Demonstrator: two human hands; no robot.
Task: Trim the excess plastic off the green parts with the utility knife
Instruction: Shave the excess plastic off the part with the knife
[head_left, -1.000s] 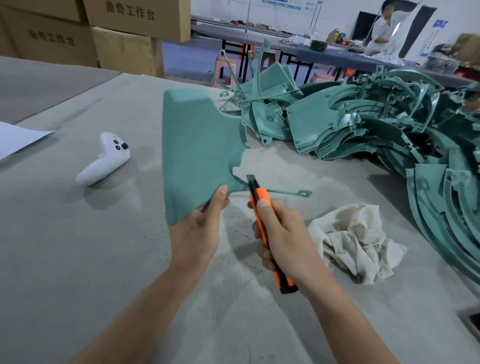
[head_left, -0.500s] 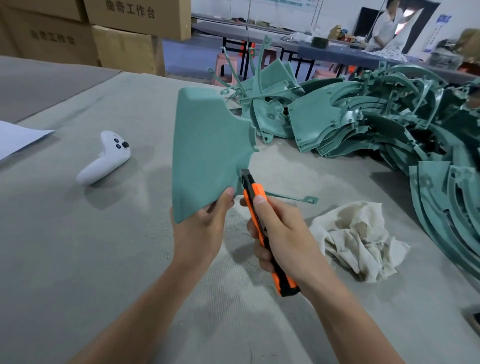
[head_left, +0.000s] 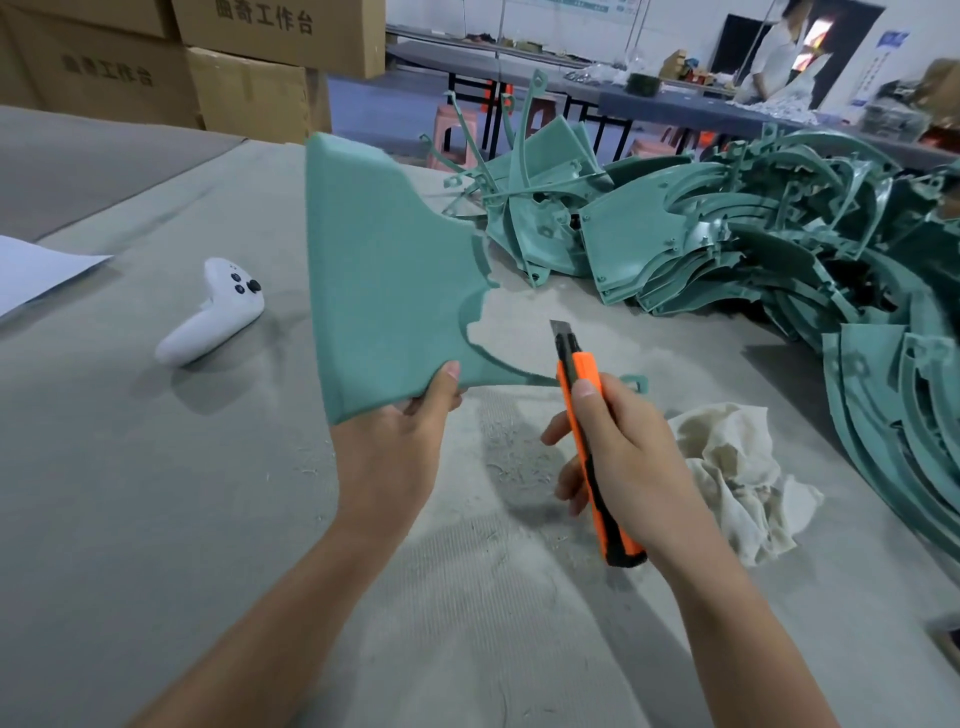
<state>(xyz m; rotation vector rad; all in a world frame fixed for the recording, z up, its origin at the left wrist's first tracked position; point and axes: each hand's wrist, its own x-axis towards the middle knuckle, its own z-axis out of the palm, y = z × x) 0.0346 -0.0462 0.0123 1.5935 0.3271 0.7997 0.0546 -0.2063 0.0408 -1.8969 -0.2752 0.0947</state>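
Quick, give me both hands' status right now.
Left hand: grips the lower edge of the green part.
Right hand: grips the utility knife, blade pointing up.

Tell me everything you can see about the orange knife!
The utility knife has an orange body with black trim down one side and a black end cap. A short grey blade sticks out of the top, pointing up and away from the person. The right hand grips it round the middle, thumb pressed on the orange face. It is held in the air, tip leaning left. A thin strip of the green part passes behind its body; the blade is clear of the plastic.
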